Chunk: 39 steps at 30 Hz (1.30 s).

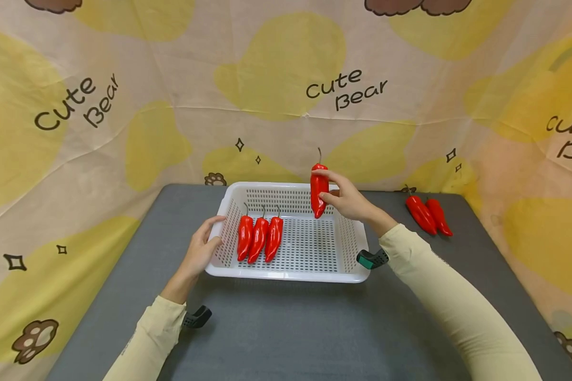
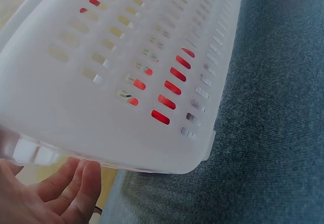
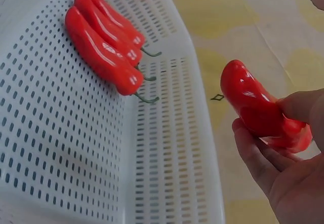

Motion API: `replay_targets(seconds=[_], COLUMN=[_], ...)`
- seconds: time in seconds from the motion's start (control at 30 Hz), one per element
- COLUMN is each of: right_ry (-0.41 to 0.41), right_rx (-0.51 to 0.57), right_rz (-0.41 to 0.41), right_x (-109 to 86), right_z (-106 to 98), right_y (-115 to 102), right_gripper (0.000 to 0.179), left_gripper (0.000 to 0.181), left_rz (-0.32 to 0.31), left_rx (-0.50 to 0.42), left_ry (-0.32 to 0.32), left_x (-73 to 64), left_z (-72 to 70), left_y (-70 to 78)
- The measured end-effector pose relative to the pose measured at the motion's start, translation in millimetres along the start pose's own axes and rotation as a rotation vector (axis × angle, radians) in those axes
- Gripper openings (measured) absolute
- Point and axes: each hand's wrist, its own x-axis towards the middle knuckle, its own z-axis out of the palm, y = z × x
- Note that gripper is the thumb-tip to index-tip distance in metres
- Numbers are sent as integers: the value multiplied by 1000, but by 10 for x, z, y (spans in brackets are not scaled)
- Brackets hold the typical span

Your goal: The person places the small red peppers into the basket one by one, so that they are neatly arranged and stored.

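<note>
My right hand pinches a red chili pepper between thumb and fingers. It hangs upright over the right back part of a white plastic basket, green stem up. The right wrist view shows that held pepper outside the basket's rim from that angle. At the basket's left end, my left hand holds the rim; in the left wrist view its fingers touch the basket's edge. Inside, on the left, three red peppers lie side by side, stems toward the back.
Two more red peppers lie together on the grey table at the back right. A printed cloth hangs behind the table and along its sides. Black wrist devices sit below both forearms.
</note>
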Motion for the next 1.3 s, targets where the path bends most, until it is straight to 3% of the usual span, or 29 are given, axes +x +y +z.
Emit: replay_targets(seconds=[0.13, 0.37, 0.77, 1.3], right_ry=[-17, -20, -23, -11], right_rx=[27, 26, 51, 109], right_rz=[21, -16, 70, 120], right_x=[45, 160, 269, 335], right_z=[76, 234, 510, 596], right_y=[13, 68, 177, 203], right_gripper=[56, 55, 62, 63], left_gripper=[55, 55, 54, 54], left_rz=[11, 4, -11, 3], left_rx=[-9, -8, 1, -20], left_ry=[0, -1, 3, 8], left_x=[14, 29, 9, 1], left_z=[1, 16, 18, 8], left_y=[-4, 8, -5, -6])
